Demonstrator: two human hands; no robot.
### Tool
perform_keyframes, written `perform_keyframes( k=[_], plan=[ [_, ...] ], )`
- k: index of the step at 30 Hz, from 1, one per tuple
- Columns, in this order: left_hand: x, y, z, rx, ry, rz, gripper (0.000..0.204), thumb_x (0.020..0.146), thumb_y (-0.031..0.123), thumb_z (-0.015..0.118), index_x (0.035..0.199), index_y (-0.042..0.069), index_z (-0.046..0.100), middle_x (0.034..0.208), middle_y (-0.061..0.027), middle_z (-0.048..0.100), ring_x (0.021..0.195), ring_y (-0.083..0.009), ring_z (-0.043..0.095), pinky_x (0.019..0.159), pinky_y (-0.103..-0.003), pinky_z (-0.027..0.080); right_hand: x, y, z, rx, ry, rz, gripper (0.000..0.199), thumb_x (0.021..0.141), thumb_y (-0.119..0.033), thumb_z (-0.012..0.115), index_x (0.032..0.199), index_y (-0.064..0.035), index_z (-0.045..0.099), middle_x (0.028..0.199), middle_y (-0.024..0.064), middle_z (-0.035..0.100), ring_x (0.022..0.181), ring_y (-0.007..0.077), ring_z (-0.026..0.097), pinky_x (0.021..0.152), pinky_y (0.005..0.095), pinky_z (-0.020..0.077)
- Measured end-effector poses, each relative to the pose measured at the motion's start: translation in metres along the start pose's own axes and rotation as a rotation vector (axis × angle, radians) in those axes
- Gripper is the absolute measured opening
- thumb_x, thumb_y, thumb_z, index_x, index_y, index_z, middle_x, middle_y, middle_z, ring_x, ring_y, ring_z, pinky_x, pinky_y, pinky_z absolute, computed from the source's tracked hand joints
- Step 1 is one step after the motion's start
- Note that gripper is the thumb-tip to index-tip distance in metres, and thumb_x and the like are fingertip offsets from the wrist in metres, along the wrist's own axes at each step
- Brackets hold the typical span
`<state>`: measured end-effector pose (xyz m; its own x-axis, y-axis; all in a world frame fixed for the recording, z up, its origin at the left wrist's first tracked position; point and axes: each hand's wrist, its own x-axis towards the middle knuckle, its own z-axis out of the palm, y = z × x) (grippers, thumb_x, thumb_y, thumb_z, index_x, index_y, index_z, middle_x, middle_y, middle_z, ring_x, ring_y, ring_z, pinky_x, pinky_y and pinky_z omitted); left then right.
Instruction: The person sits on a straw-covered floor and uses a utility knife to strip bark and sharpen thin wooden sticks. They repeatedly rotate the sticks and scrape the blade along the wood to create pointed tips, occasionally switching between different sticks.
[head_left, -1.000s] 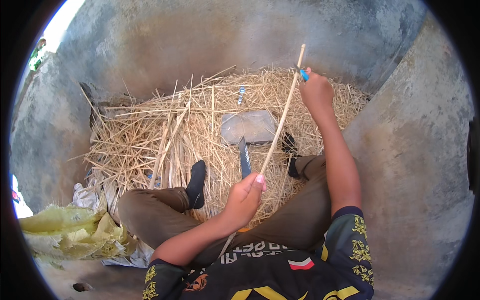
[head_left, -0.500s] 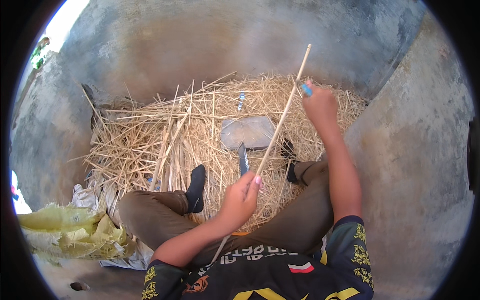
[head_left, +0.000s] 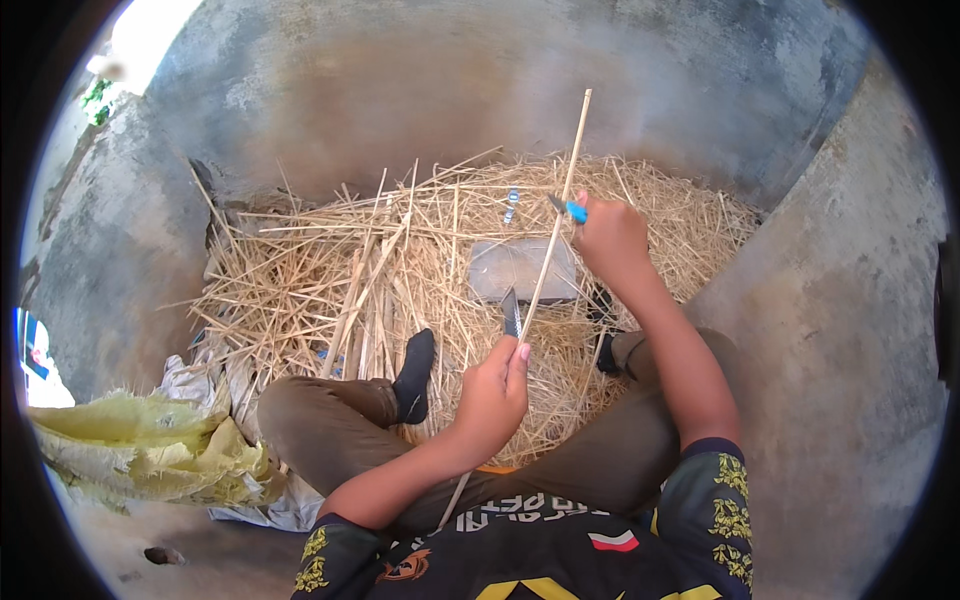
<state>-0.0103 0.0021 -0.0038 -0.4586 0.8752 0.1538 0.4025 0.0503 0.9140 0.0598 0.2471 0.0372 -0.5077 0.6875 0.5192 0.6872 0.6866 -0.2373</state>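
Observation:
A long, thin pale stick point(head_left: 551, 240), perhaps bamboo, slants up and away from my left hand point(head_left: 493, 395), which is closed around its lower part. Its near end comes out below that hand, over my lap. Farther up, my right hand point(head_left: 615, 240) grips a small knife point(head_left: 576, 211) with a blue handle. The short dark blade lies at the stick; whether it touches cannot be made out. Just beyond my left hand, a larger metal blade point(head_left: 511, 312) points away from me toward a grey block point(head_left: 505, 272); its handle end is hidden.
Loose straw and split strips point(head_left: 290, 285) cover the ground ahead. Rough concrete walls point(head_left: 400, 100) close in at the back and right. A frayed yellow sack point(head_left: 140, 445) lies at the left. My crossed legs point(head_left: 330, 415) flank the work, and a blue-and-white strip point(head_left: 511, 205) lies beyond the block.
My right hand has come down and left along the stick, bringing the knife blade to it. The stick's far end has swung slightly left. The whole view has shifted a little.

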Motion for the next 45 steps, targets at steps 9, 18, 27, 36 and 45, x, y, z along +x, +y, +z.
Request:
perform_keyframes(
  k=[9, 18, 27, 36, 45],
  plan=[
    [-0.022, 0.015, 0.008, 0.057, -0.144, -0.008, 0.023, 0.106, 0.018, 0.05, 0.09, 0.001, 0.054, 0.055, -0.0057, 0.044, 0.049, -0.0082, 0.04, 0.046, -0.031, 0.032, 0.029, 0.068, -0.03, -0.077, 0.04, 0.205, 0.042, 0.102, -0.03, 0.048, 0.081, -0.0029, 0.072, 0.07, 0.0194, 0.066, 0.067, 0.0358, 0.068, 0.064, 0.0466, 0.0549],
    [0.001, 0.004, -0.003, -0.403, -0.247, -0.14, 0.025, 0.108, 0.026, 0.046, 0.099, 0.006, 0.058, 0.068, 0.0042, 0.042, 0.054, -0.0039, 0.032, 0.052, -0.021, 0.03, -0.003, 0.031, -0.029, 0.001, -0.005, -0.001, 0.047, 0.103, -0.034, 0.047, 0.069, -0.0075, 0.068, 0.054, 0.0164, 0.058, 0.047, 0.0348, 0.059, 0.049, 0.0456, 0.0481],
    [0.014, 0.017, -0.023, -0.845, -0.287, -0.489, 0.033, 0.108, 0.038, 0.042, 0.09, 0.011, 0.048, 0.063, 0.0052, 0.032, 0.045, -0.004, 0.024, 0.04, -0.022, 0.017, -0.023, -0.008, -0.009, 0.091, 0.029, -0.224, 0.044, 0.101, -0.028, 0.051, 0.065, -0.0068, 0.062, 0.053, 0.0146, 0.058, 0.045, 0.035, 0.058, 0.047, 0.0436, 0.0472],
    [0.023, 0.02, -0.03, -0.931, -0.397, -0.642, 0.044, 0.107, 0.048, 0.04, 0.076, 0.017, 0.037, 0.056, 0.007, 0.024, 0.041, -0.0046, 0.017, 0.037, -0.024, 0.013, -0.025, -0.015, -0.003, 0.164, 0.067, -0.256, 0.046, 0.102, -0.025, 0.049, 0.062, -0.0056, 0.059, 0.051, 0.0141, 0.054, 0.044, 0.0342, 0.056, 0.045, 0.0433, 0.0451],
    [0.007, 0.026, -0.018, -0.881, -0.456, -0.657, 0.045, 0.106, 0.05, 0.04, 0.077, 0.017, 0.036, 0.056, 0.0067, 0.026, 0.041, -0.0049, 0.019, 0.038, -0.024, 0.014, -0.001, 0.012, -0.015, 0.071, 0.084, 0.003, 0.04, 0.101, -0.024, 0.052, 0.069, -0.0038, 0.067, 0.055, 0.0166, 0.058, 0.05, 0.0332, 0.061, 0.049, 0.0452, 0.0475]
  ],
)
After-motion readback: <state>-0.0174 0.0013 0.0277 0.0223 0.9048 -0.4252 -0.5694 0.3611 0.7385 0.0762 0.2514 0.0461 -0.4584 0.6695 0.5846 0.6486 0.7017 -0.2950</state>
